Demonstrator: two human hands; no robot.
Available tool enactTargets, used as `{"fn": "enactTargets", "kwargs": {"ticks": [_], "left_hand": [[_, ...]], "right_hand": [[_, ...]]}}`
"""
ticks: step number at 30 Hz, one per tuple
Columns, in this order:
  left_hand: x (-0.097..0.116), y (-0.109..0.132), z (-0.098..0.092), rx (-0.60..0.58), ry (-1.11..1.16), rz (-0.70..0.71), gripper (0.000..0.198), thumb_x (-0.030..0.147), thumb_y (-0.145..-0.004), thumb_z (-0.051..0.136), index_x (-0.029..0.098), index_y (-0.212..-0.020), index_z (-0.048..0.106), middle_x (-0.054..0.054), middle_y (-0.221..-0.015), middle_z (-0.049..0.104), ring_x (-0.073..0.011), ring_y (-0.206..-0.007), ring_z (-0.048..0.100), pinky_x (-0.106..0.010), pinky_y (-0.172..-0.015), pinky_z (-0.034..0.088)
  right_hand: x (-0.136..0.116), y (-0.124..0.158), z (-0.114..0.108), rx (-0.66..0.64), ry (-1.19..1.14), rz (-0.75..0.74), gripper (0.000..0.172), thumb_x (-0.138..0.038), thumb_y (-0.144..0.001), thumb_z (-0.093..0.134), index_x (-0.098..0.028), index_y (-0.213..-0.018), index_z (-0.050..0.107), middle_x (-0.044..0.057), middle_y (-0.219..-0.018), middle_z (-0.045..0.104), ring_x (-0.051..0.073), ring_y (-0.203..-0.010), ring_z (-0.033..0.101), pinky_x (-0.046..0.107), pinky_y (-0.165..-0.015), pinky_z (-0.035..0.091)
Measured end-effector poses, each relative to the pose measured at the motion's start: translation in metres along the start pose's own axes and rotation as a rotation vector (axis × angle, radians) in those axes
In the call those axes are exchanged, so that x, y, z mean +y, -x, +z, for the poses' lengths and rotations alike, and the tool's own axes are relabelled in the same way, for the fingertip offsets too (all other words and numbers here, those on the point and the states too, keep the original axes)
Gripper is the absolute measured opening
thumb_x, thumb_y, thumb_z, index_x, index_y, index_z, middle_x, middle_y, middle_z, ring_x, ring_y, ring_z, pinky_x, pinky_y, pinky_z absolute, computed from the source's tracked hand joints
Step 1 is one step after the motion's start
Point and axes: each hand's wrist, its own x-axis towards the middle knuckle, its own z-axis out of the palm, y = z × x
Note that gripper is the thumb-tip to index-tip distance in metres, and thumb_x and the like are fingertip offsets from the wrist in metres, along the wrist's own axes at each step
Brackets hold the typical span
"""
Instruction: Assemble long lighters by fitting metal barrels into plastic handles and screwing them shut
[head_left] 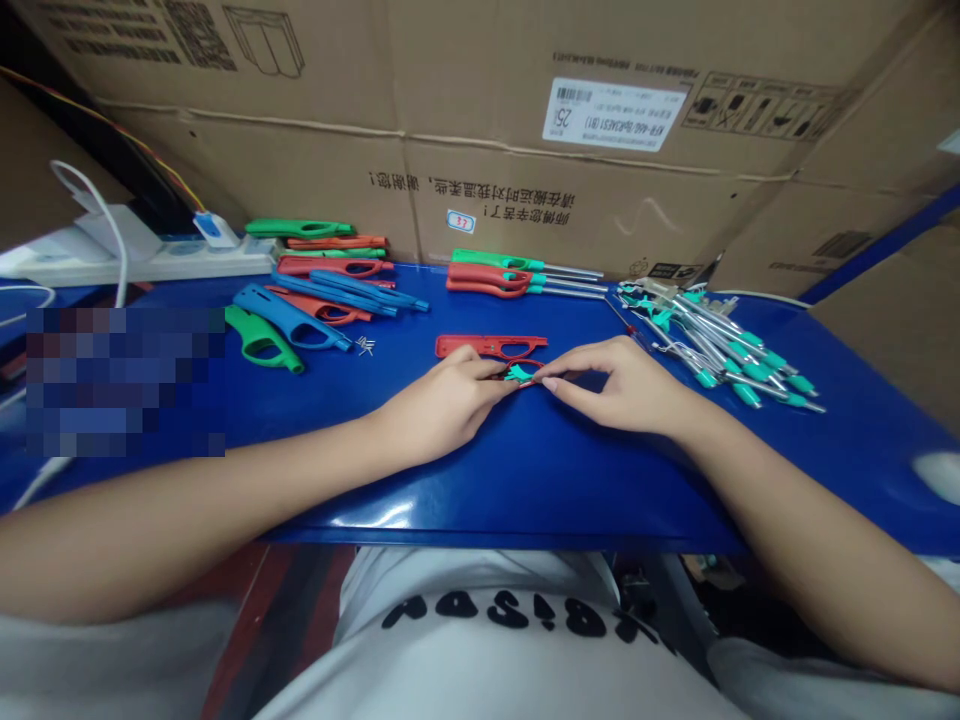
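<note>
So I'm gripping a little red casing (534, 363) in my left hand (450, 400), right in front of me over the table, and a bright teal piece (517, 374) is showing against it. My fingers are hiding much of it. My right hand (630, 385) is touching the other end with fingertips, can't tell what they're actually pinching. Another red shell (487, 346) is lying just behind. The glossy blue table (585, 480) is catching light near its front edge. Teal-tipped metal rods (720, 340) are piling up right, coloured shells (307, 315) are lying left, and big printed cardboard (300, 150) is standing behind everything.
</note>
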Motion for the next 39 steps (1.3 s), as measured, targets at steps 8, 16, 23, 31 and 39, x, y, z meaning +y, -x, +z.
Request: {"fn": "enactTargets", "kwargs": {"ticks": [8, 16, 23, 31, 39], "left_hand": [[-0.001, 0.000, 0.000, -0.004, -0.001, 0.003, 0.036, 0.019, -0.103, 0.045, 0.021, -0.131, 0.067, -0.011, -0.128, 0.070, -0.0229, -0.096, 0.061, -0.041, -0.090, 0.054], [-0.010, 0.000, -0.010, 0.068, 0.143, -0.014, 0.026, 0.022, -0.096, 0.060, 0.019, -0.118, 0.074, -0.011, -0.131, 0.068, -0.0239, -0.118, 0.067, -0.036, -0.102, 0.054], [-0.037, -0.010, -0.034, 0.123, 0.060, -0.086, 0.032, 0.031, -0.096, 0.055, 0.016, -0.118, 0.073, -0.010, -0.118, 0.074, -0.0248, -0.107, 0.069, -0.039, -0.099, 0.052], [-0.062, -0.009, -0.028, -0.003, 0.005, -0.049, 0.030, 0.031, -0.096, 0.055, 0.016, -0.112, 0.075, -0.010, -0.109, 0.077, -0.0235, -0.099, 0.071, -0.035, -0.091, 0.052], [-0.029, -0.010, -0.032, 0.113, 0.211, -0.247, 0.034, 0.037, -0.099, 0.053, 0.016, -0.114, 0.076, -0.006, -0.107, 0.079, -0.0216, -0.089, 0.073, -0.027, -0.076, 0.053]], "right_hand": [[0.003, 0.003, 0.000, 0.007, -0.027, 0.009, 0.021, -0.027, -0.090, 0.063, -0.022, -0.098, 0.081, 0.003, -0.098, 0.081, 0.022, -0.086, 0.076, 0.032, -0.079, 0.059], [0.010, -0.001, -0.002, 0.158, 0.082, -0.085, 0.021, -0.025, -0.092, 0.059, -0.022, -0.104, 0.076, 0.006, -0.103, 0.079, 0.023, -0.093, 0.073, 0.036, -0.085, 0.058], [0.037, -0.003, -0.009, 0.016, 0.319, -0.165, 0.025, -0.025, -0.090, 0.060, -0.022, -0.111, 0.072, 0.010, -0.110, 0.074, 0.029, -0.105, 0.065, 0.047, -0.095, 0.049], [0.028, 0.002, -0.018, -0.176, 0.185, -0.146, 0.017, -0.023, -0.087, 0.061, -0.020, -0.101, 0.070, 0.006, -0.092, 0.070, 0.020, -0.082, 0.064, 0.033, -0.073, 0.052], [0.029, -0.002, -0.009, 0.213, 0.248, -0.230, 0.045, -0.033, -0.092, 0.063, -0.027, -0.136, 0.056, 0.014, -0.135, 0.058, 0.031, -0.127, 0.053, 0.050, -0.109, 0.044]]}}
